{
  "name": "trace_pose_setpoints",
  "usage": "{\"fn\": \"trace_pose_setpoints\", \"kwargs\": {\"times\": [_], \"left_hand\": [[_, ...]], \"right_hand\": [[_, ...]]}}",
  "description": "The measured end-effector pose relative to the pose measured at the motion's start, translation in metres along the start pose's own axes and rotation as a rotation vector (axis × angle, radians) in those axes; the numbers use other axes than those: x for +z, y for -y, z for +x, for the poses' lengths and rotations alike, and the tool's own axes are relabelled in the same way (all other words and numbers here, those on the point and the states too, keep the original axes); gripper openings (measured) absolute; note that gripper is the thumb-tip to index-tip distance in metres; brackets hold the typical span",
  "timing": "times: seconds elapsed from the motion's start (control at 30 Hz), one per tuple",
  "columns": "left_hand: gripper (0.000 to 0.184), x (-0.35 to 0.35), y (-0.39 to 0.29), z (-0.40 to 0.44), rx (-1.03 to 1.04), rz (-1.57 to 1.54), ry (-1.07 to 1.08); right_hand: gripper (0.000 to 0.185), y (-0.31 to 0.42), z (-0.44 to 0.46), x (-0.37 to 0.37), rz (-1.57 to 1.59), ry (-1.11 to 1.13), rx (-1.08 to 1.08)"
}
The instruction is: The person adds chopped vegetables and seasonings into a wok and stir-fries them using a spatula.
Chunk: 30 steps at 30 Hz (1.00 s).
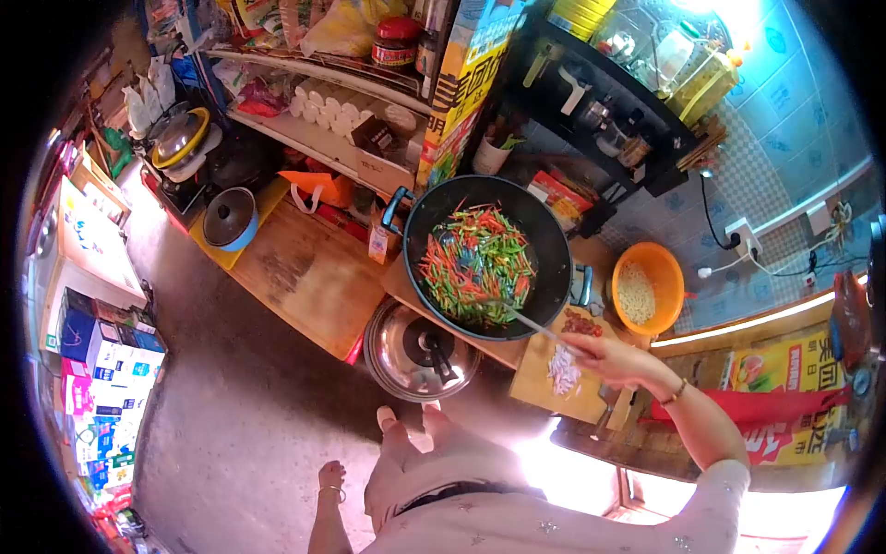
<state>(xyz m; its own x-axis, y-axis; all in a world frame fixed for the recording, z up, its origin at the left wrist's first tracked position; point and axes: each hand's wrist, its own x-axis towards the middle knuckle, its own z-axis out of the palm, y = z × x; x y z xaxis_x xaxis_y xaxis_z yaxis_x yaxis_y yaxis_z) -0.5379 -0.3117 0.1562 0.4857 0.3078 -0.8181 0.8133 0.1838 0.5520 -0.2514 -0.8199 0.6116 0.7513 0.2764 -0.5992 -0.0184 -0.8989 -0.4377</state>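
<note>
in the black wok [554,268], glossy red-green pepper strips [475,258]; right hand [604,358] grips a spatula [531,320].

From the wearer's head, the kitchen is being viewed forward and steeply down through one wide, round-edged view, the black two-handled wok [434,217] being seen from above at middle distance.

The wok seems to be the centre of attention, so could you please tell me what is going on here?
The person's right hand holds a long-handled utensil, its far end among red and green strips in the wok. The left hand hangs low, away from the wok. Chopped pale pieces lie on a cutting board nearby, and an orange bowl holds more pale food.
</note>
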Motion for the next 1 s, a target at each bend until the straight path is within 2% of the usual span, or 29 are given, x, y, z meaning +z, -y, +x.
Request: {"fn": "trace_pose_setpoints", "kwargs": {"times": [0.07, 0.1, 0.17, 0.2, 0.23, 0.3, 0.37, 0.4, 0.43, 0.5, 0.57, 0.6, 0.67, 0.7, 0.77, 0.8, 0.87, 0.93, 0.97, 1.0], "left_hand": [[0.014, -0.01, 0.016, 0.008, -0.219, -0.257, 0.053], [0.014, -0.014, 0.022, 0.015, -0.218, -0.253, 0.052], [0.014, -0.015, 0.035, 0.027, -0.288, -0.359, 0.122], [0.018, -0.003, 0.023, 0.013, -0.145, -0.154, 0.036], [0.018, 0.005, 0.007, 0.001, -0.144, -0.147, 0.032], [0.022, 0.017, -0.028, -0.02, 0.062, -0.049, 0.028], [0.026, 0.024, -0.048, -0.028, 0.085, -0.111, 0.066], [0.026, 0.023, -0.049, -0.029, 0.095, -0.14, 0.084], [0.026, 0.022, -0.047, -0.028, 0.11, -0.171, 0.105], [0.025, 0.024, -0.049, -0.03, 0.074, -0.113, 0.113], [0.025, 0.022, -0.05, -0.029, -0.009, -0.009, 0.08], [0.024, 0.015, -0.044, -0.026, -0.025, -0.118, 0.112], [0.023, 0.002, -0.032, -0.017, -0.066, -0.169, 0.117], [0.021, -0.001, -0.026, -0.016, -0.103, -0.221, 0.113], [0.019, -0.001, -0.018, -0.011, -0.044, -0.148, 0.036], [0.02, -0.004, -0.016, -0.009, -0.093, -0.204, 0.03], [0.02, 0.0, -0.01, -0.005, -0.149, -0.261, 0.025], [0.021, -0.003, -0.011, 0.002, -0.087, -0.274, 0.099], [0.021, 0.0, -0.018, -0.004, -0.089, -0.271, 0.093], [0.021, 0.009, -0.028, -0.01, -0.007, -0.217, 0.066]], "right_hand": [[0.042, 0.025, -0.012, 0.002, 0.223, 0.234, 0.228], [0.042, 0.021, 0.005, 0.015, 0.228, 0.233, 0.227], [0.041, -0.007, 0.062, 0.052, 0.102, -0.08, 0.078], [0.042, -0.009, 0.085, 0.054, 0.229, -0.139, 0.087], [0.042, -0.013, 0.105, 0.047, 0.362, -0.197, 0.095], [0.043, -0.014, 0.122, 0.026, 0.37, -0.281, 0.083], [0.046, -0.003, 0.124, 0.009, 0.208, -0.356, 0.057], [0.049, -0.01, 0.133, 0.015, 0.073, -0.416, -0.036], [0.049, -0.02, 0.129, 0.023, 0.078, -0.411, -0.03], [0.051, -0.029, 0.111, 0.035, -0.208, -0.296, 0.002], [0.048, -0.055, 0.071, 0.03, -0.162, -0.271, -0.105], [0.047, -0.043, 0.041, 0.014, -0.12, -0.18, -0.086], [0.044, 0.006, -0.017, -0.024, -0.107, 0.035, 0.139], [0.044, -0.001, -0.022, -0.023, -0.111, 0.034, 0.139], [0.044, -0.023, -0.026, -0.012, -0.274, 0.104, 0.015], [0.044, -0.034, -0.006, -0.002, -0.276, 0.104, 0.012], [0.044, -0.058, 0.046, 0.028, -0.263, -0.112, 0.083], [0.046, -0.056, 0.083, 0.021, -0.12, -0.3, -0.004], [0.047, -0.044, 0.093, 0.011, -0.108, -0.319, -0.039], [0.048, -0.032, 0.103, 0.001, -0.097, -0.337, -0.074]]}}
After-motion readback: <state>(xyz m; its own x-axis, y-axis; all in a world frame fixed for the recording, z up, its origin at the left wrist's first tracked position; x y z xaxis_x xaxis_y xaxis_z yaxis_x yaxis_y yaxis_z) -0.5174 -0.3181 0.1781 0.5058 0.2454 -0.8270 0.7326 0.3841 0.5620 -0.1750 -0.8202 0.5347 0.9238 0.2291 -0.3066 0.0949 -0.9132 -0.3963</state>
